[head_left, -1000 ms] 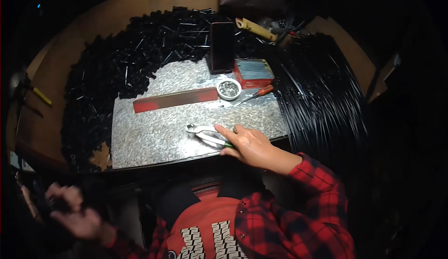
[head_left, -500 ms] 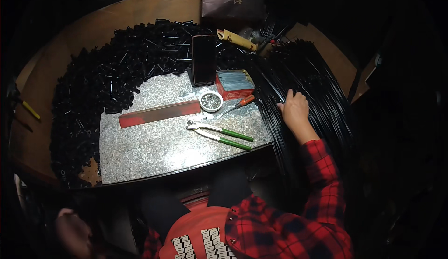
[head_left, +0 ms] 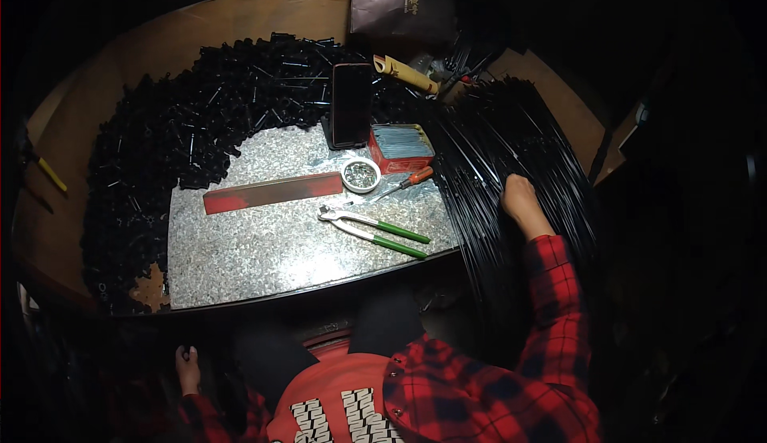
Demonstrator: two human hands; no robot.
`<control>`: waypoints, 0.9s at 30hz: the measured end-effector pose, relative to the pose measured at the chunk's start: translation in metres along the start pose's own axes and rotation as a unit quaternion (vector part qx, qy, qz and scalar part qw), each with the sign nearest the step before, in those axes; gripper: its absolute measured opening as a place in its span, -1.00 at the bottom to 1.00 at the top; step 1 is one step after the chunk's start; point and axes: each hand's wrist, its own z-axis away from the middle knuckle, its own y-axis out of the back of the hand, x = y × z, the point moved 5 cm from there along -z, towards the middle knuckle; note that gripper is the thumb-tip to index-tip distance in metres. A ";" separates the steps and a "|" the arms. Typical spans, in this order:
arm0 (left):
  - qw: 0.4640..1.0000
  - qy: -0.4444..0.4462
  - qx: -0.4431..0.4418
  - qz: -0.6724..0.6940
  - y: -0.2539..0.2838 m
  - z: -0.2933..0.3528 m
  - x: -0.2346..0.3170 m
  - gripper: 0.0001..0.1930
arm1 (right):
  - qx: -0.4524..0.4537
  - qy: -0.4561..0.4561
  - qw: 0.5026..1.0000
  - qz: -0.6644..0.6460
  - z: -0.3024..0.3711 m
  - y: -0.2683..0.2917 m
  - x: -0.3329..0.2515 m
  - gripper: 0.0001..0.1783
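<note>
My right hand (head_left: 523,202) is on a bundle of long, thin black rods (head_left: 563,171) at the right side of the table. Its fingers are closed down among the rods; how many they hold is hidden. Below the table's near edge, at the lower left, hangs my left hand (head_left: 188,371) with curled fingers. Whatever those fingers may hold is too dark and small to make out. Nearest my right hand on the board lie green-handled pincers (head_left: 379,231) and an orange-handled screwdriver (head_left: 411,179).
A speckled board (head_left: 256,243) carries a red-edged bar (head_left: 276,193) and a white bowl of small metal pieces (head_left: 361,175). Behind are a red box of thin strips (head_left: 402,159) and a propped phone (head_left: 351,103). Black tubular parts (head_left: 160,135) are heaped left; a dark bag (head_left: 399,3) stands behind.
My right hand has shifted right and slightly down over the rods, its fingers now more closed. My left hand has moved right and upward at the lower left.
</note>
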 end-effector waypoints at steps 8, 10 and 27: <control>0.998 -0.068 -0.006 -0.017 -0.003 0.002 0.019 -0.50 | 0.009 0.008 0.999 0.034 -0.006 0.010 0.022 -0.77; 0.996 -0.091 0.007 -0.011 -0.001 0.001 0.018 -0.52 | 0.016 0.015 0.999 0.035 -0.008 0.017 0.031 -0.76; 0.990 -0.137 -0.016 -0.036 -0.004 0.020 0.046 -0.55 | 0.254 0.095 0.948 0.170 -0.027 0.131 0.030 -0.73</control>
